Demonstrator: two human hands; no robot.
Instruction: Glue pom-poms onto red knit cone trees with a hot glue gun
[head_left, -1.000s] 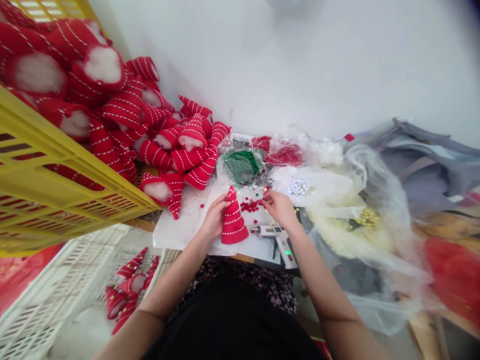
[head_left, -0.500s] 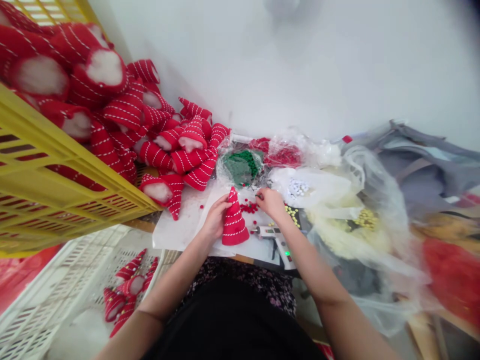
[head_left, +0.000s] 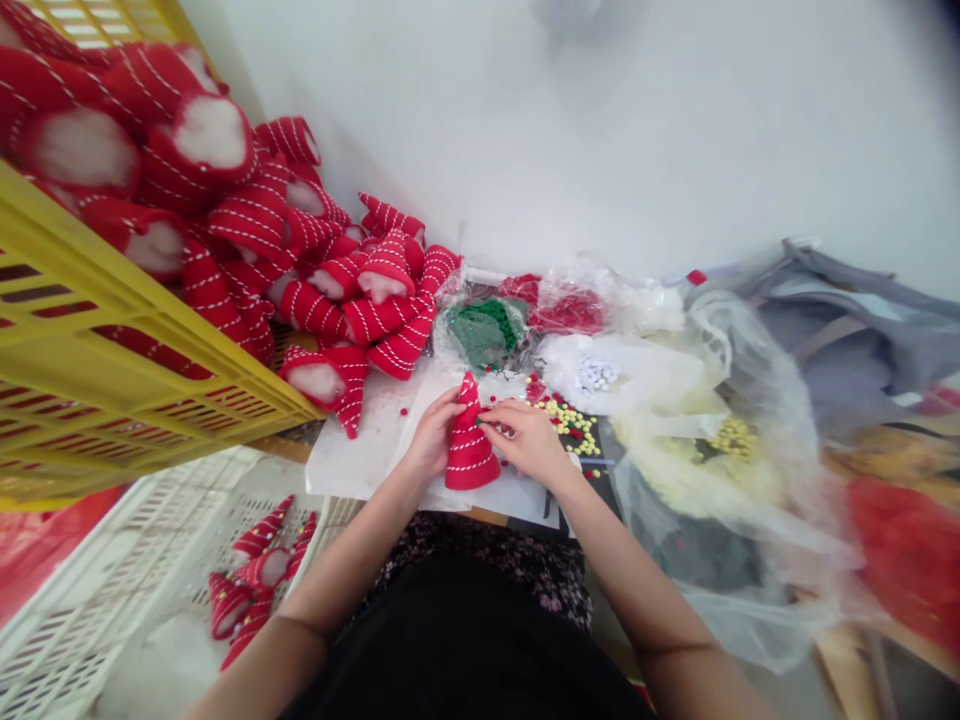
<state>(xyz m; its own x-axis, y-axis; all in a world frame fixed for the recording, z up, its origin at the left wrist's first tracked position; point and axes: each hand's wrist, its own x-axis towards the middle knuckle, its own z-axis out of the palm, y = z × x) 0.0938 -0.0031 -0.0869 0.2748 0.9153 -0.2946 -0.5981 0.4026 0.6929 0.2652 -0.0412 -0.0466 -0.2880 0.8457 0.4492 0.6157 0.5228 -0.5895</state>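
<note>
My left hand grips a red cone hat with white stitched lines by its left side, tip pointing up. My right hand pinches a small green pompom against the hat's right side. A bag of green pompoms lies beyond the hat. Yellow and red pompoms are scattered just past my right hand. The glue gun is mostly hidden beneath my right hand and forearm.
A yellow crate on the left and a pile of stuffed red cones flank the work surface. Below left, a white basket holds several decorated cones. Plastic bags lie at the right, before a white wall.
My right hand has moved left and down from the loose pompoms to the hat's side, with a green pompom now visible at its fingertips. My left hand and the hat have hardly moved.
</note>
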